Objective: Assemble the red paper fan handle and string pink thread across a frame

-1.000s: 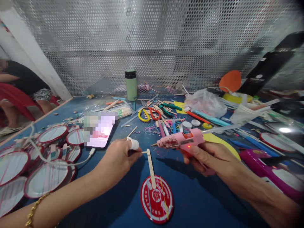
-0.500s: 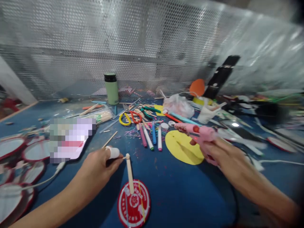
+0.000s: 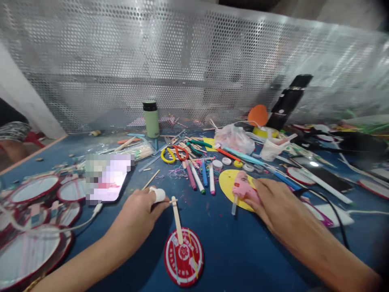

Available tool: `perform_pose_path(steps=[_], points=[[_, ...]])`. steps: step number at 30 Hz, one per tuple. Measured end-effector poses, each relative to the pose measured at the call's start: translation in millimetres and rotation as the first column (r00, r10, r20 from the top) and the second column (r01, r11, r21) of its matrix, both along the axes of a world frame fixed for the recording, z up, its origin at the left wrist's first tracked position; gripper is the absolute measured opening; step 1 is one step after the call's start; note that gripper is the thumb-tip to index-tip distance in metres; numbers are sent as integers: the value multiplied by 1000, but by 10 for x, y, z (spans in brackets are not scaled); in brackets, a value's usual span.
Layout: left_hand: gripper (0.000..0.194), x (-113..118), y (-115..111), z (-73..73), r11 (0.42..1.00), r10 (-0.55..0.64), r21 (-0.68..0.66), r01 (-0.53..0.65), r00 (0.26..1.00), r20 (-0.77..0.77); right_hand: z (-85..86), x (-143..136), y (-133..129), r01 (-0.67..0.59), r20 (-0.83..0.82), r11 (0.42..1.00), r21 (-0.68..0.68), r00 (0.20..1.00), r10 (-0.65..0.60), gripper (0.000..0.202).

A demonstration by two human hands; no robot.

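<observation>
Just below the centre of the frame, my left fingers (image 3: 160, 207) pinch a thin wooden stick (image 3: 173, 200) that crosses the top of a flat, pale wooden craft stick (image 3: 177, 219). I judge a light, level pinch best, since a tug could skew both. Right of centre, my right fingers (image 3: 263, 190) are wrapped round a pink plastic glue gun (image 3: 242, 185), over a yellow oval sheet (image 3: 226, 182). At lower centre, the craft stick's bottom end overlaps a round, glossy red disc (image 3: 184, 272) with white lettering, flat on the blue desk (image 3: 231, 251).
</observation>
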State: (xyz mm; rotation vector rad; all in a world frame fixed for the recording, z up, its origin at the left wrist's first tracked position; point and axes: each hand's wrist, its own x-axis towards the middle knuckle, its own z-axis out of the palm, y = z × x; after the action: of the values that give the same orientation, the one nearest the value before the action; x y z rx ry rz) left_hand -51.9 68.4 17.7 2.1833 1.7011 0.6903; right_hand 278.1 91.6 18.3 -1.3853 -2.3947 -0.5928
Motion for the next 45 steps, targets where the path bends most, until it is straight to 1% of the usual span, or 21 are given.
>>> perform_pose_path(steps=[1,2,3,4,5,7,9,12,15,17,22,26,31,35,38,45], points=[[23,2,3,2,1000,7,0,-7,1000,-19,85,-107,-48,-46,-32,998,34,998,47,34],[22,4,8,1,1000,13,-2,-13,999,-40,168,-239,-94,-128,-76,989,67,988,133,29],[22,5,15,-4,1000,14,-2,-14,998,-58,241,-389,-128,-207,-139,976,60,967,214,26],[22,5,21,-12,1000,8,8,-7,998,-62,295,-550,-145,-278,-202,961,2,941,273,22],[22,4,28,-21,1000,-1,19,2,998,-65,326,-711,-143,-331,-259,940,-86,918,300,19],[21,2,39,-39,999,-14,39,17,997,-76,315,-1005,-86,-363,-344,898,-250,900,267,15],[21,-1,50,-51,999,-15,49,18,997,-72,241,-1218,7,-349,-354,863,-365,909,218,12],[19,-9,65,-54,999,-11,35,11,1000,-10,123,-1374,120,-306,-316,836,-456,934,170,16],[19,-19,78,-47,1000,-7,11,7,999,33,80,-1412,166,-291,-336,817,-497,933,128,21],[20,-21,83,-45,1000,-4,2,4,999,40,85,-1424,175,-315,-389,796,-517,915,110,21],[18,-10,86,-48,1000,-2,3,2,999,35,93,-1461,172,-348,-470,770,-535,880,71,23],[19,-3,93,-64,1000,-8,-3,8,1000,13,59,-1462,180,-383,-512,756,-531,856,74,19],[18,-11,97,-83,999,3,-33,-1,999,49,34,-1453,211,-369,-499,745,-555,865,57,18],[16,-29,96,-92,995,26,-100,-10,987,160,48,-1459,223,-358,-494,729,-584,869,30,18],[14,-36,103,-117,993,34,-116,-9,976,213,57,-1463,223,-352,-494,723,-595,869,17,18],[15,-33,125,-145,993,20,-114,6,974,224,58,-1467,218,-338,-492,727,-598,871,0,16]])
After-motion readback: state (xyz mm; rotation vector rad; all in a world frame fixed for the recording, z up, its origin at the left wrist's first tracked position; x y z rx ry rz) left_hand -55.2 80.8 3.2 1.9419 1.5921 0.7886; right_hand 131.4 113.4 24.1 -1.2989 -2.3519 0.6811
